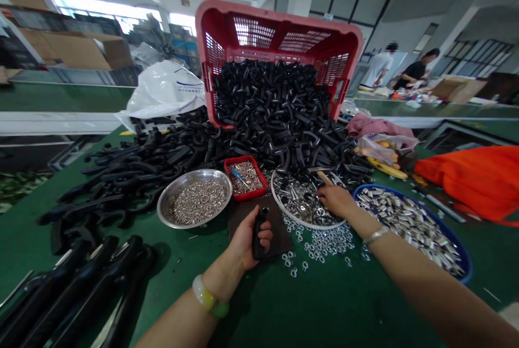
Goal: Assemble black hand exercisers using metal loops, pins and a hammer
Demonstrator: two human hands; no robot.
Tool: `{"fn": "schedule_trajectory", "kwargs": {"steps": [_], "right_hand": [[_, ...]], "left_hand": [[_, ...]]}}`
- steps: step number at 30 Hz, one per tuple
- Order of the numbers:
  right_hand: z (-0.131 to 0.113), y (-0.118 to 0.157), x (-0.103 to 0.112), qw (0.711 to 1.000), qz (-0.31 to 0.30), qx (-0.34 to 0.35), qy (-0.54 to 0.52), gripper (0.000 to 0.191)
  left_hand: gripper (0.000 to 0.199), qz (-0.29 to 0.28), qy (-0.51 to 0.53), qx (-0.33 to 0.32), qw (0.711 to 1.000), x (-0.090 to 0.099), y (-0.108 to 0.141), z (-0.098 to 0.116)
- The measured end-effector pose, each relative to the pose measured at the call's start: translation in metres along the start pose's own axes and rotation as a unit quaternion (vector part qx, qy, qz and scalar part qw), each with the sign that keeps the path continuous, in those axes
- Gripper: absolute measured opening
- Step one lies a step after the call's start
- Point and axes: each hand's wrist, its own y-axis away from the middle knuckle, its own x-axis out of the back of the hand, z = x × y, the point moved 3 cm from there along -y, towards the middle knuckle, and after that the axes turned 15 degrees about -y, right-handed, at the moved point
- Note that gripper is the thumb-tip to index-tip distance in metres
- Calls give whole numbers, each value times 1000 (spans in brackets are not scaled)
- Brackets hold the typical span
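My left hand point(251, 237) is shut around a black plastic handle point(259, 234), which stands over a dark rubber mat point(279, 234). My right hand point(334, 200) grips a wooden-handled tool point(324, 178) at the rim of a white plate point(302, 202) heaped with bolts and nuts. Its tool end is hidden among the parts. A steel bowl of washers point(194, 200) and a small red tray of screws point(245, 175) lie left of the plate. Loose nuts point(320, 248) are scattered below it.
A tipped red plastic crate point(279, 29) spills a large heap of black handles point(267, 115) across the green workbench point(259, 305). Long black assembled parts point(73, 294) lie at lower left, and a blue-rimmed basin of metal sleeves point(411, 226) sits right. Co-workers point(413, 69) stand beyond.
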Motion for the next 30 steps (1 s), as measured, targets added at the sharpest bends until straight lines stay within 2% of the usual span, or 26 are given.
{"fn": "schedule_trajectory", "kwargs": {"steps": [3, 5, 9, 12, 16, 19, 23, 27, 30], "right_hand": [[-1, 4, 4, 1000, 18, 13, -6, 28], [-11, 8, 6, 999, 34, 33, -19, 32], [-56, 17, 8, 981, 55, 129, -134, 31], [-97, 23, 5, 952, 17, 191, -239, 29], [-124, 22, 5, 934, -14, 173, -314, 30], [-130, 18, 9, 948, -21, 159, -275, 25], [-138, 19, 16, 968, -23, 179, -174, 23], [-149, 29, 17, 963, -70, 231, -122, 28], [-152, 42, 12, 955, -56, 266, -122, 31]], "left_hand": [[29, 2, -15, 6, 1000, -1, -1, -1], [32, 15, -32, 11, 999, -2, -2, -2], [34, 47, -76, 23, 996, -6, -4, -4], [30, 56, -96, 1, 994, -9, -4, -4], [27, 55, -99, -38, 993, -10, -2, -5], [23, 60, -93, -62, 992, -8, -1, -7], [17, 67, -67, -85, 992, -6, -3, -6], [17, 84, -25, -92, 992, -4, -3, -3], [19, 93, -2, -86, 992, -3, -1, -1]]}}
